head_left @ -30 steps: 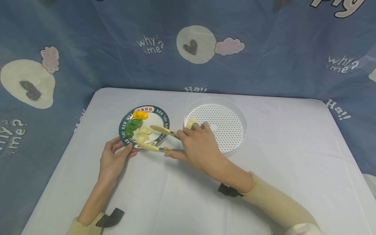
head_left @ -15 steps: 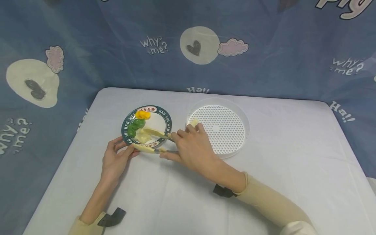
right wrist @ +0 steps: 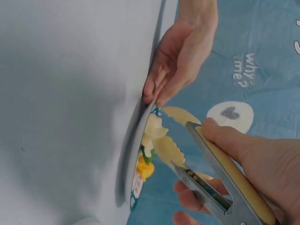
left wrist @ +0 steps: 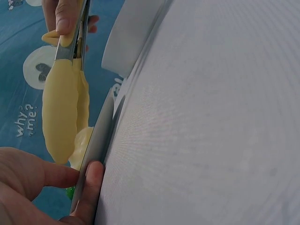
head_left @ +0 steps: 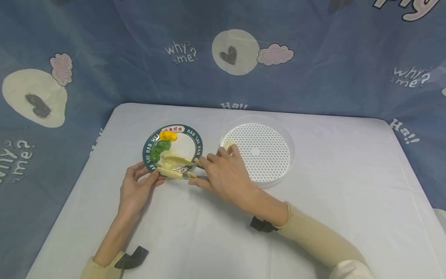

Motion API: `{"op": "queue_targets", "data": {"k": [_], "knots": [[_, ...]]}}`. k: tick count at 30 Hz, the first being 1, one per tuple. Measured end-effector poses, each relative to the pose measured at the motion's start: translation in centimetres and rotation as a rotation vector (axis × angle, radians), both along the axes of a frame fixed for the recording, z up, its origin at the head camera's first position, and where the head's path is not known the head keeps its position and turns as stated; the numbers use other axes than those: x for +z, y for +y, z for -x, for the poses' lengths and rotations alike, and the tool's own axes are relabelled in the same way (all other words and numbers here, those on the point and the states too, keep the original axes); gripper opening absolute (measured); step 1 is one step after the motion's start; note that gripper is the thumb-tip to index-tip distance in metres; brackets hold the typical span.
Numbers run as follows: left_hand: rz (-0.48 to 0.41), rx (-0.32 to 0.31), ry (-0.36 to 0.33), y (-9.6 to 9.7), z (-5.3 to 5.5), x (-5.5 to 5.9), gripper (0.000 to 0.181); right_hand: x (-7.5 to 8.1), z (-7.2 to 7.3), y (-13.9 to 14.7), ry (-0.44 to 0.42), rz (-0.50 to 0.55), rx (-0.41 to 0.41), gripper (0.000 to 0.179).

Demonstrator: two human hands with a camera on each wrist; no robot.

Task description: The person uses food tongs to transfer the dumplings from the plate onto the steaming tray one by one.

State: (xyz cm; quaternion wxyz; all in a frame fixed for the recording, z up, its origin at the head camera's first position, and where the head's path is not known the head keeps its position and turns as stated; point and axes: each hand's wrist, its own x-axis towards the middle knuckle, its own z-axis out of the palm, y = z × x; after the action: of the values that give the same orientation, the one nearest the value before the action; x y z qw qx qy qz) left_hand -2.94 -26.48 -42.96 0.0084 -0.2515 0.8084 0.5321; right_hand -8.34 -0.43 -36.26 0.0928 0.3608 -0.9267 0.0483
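Note:
My left hand (head_left: 136, 190) pinches the near-left rim of a green-and-white plate (head_left: 198, 145), thumb above and fingers beneath. On the plate lie a yellow dumpling-shaped piece (head_left: 168, 135), green ones (head_left: 162, 145) and pale cream ones (right wrist: 154, 126). Reaching in from the right, my right hand (head_left: 226, 176) grips metal tongs with pale yellow scalloped tips (left wrist: 61, 108). Those tips straddle the cream pieces at the plate's near side, one over the plate and one by its near rim. In the left wrist view a cream piece (left wrist: 82, 143) shows just behind the tips.
Right of the plate sits a round white perforated tray (head_left: 258, 155) with a raised rim. A pale piece (head_left: 229, 144) lies at its left side, partly behind my right hand. A white cloth covers the table (head_left: 331, 186); a blue printed curtain (head_left: 139, 58) hangs behind.
My right hand has moved slightly left with the tongs. The tong tips have come over the cream pieces and drawn closer together. My left hand keeps its hold on the plate.

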Motion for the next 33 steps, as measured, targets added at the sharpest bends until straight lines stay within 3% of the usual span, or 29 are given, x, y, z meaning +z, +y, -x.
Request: {"op": "queue_targets", "data": {"k": [8,33], "knots": [[0.006,0.008,-0.012,-0.2,-0.2,-0.1,0.077,-0.6,-0.1,-0.7,0.057,-0.023,0.005,0.061],[-0.018,0.011,0.022,0.0,0.1,0.0,0.075,-1.9,0.3,-1.4,0.03,-0.031,0.01,0.056]]}}
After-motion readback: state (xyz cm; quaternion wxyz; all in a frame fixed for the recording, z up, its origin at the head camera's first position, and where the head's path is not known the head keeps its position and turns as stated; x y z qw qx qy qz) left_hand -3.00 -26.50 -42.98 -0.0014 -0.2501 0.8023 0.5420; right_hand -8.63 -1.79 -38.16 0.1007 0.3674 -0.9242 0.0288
